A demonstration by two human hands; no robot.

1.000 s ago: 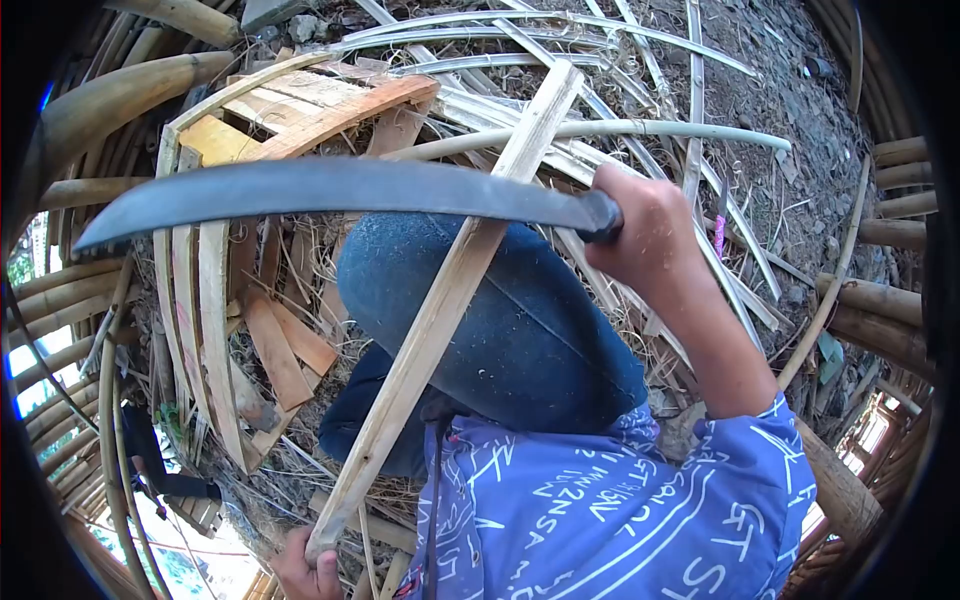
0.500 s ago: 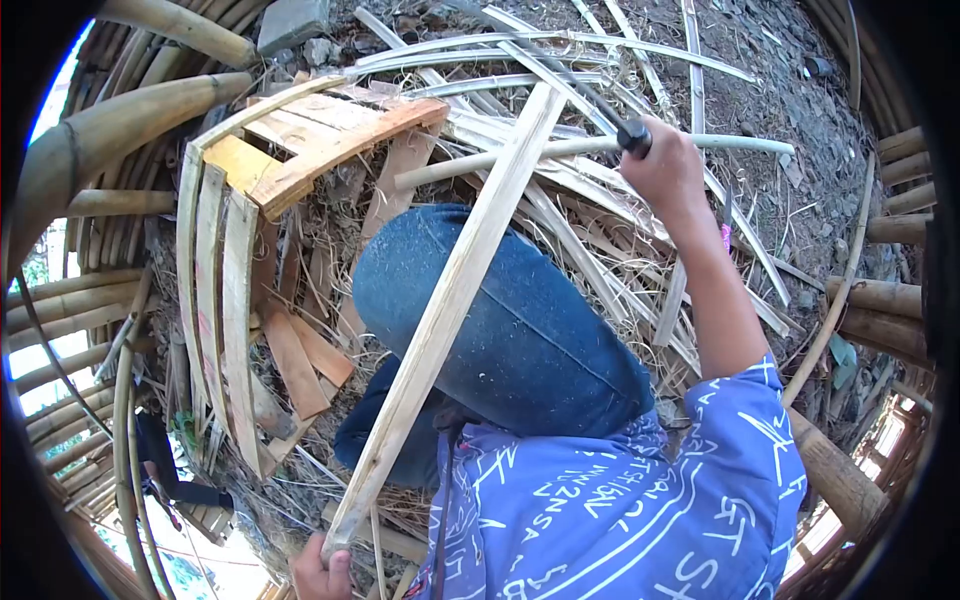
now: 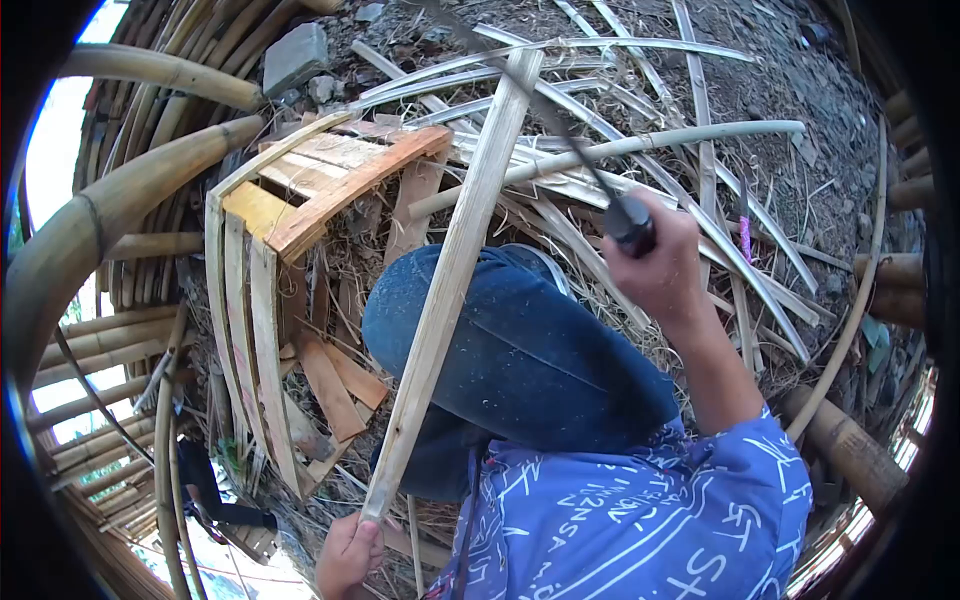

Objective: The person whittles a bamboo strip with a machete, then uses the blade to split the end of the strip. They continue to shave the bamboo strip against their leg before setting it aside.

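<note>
A long pale wooden strip (image 3: 440, 300) slants across my bent knee (image 3: 530, 340), with its far end over the split strips on the ground. My left hand (image 3: 348, 556) is closed around its near end at the bottom of the view. In my right hand (image 3: 668, 255) is the black handle of a machete (image 3: 577, 150), gripped to the right of the strip. The long dark blade, blurred, points up and to the left and overlaps the strip's far end in this view.
A slatted wooden frame (image 3: 345, 195) stands left of my knee, with short boards (image 3: 332, 390) beside it. Split strips, shavings and a curved pale stick (image 3: 650, 142) litter the ground. A grey block (image 3: 295, 58), a pink-handled tool (image 3: 745, 240) and bamboo poles (image 3: 140, 190) surround the spot.
My right hand has come lower in the view with the machete, whose blade now points more steeply upward. The camera view has shifted slightly; my left hand still grips the strip.
</note>
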